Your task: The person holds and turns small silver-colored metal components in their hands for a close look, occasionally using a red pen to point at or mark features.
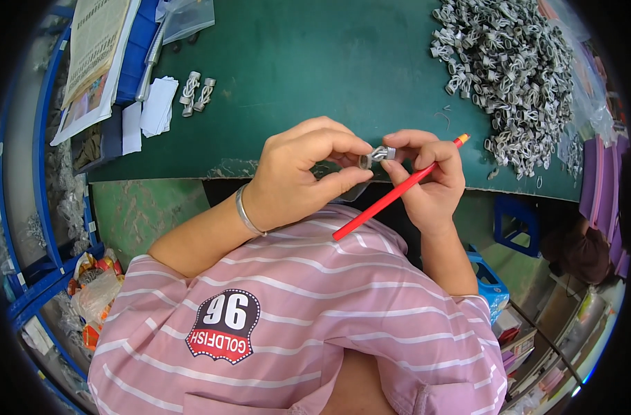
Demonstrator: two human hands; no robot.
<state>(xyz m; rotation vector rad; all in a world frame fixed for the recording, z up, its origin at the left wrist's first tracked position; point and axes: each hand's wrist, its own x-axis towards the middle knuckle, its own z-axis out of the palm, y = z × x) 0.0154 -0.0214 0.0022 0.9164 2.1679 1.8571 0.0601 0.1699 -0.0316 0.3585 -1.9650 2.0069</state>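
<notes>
Between my two hands, over the near edge of the green table (315, 67), is one small twisted metal fitting (382, 154) with ringed ends. The fingertips of my left hand (305, 166) grip its left end, and my right hand (432, 176) pinches its right end. A red pencil (385, 199) is also tucked in my right hand, lying slantwise across the fingers with its tip up and to the right. Two groups of similar metal fittings (190, 91) lie on the table at the left. A large heap of such fittings (517, 78) covers the table's right side.
White paper slips (159, 106) lie by a blue bin (136, 57) and newspapers (95, 52) at the left. A clear plastic bag (188, 21) sits behind them. Blue shelving (43, 145) stands further left. Plastic stools (515, 225) are on the floor at the right.
</notes>
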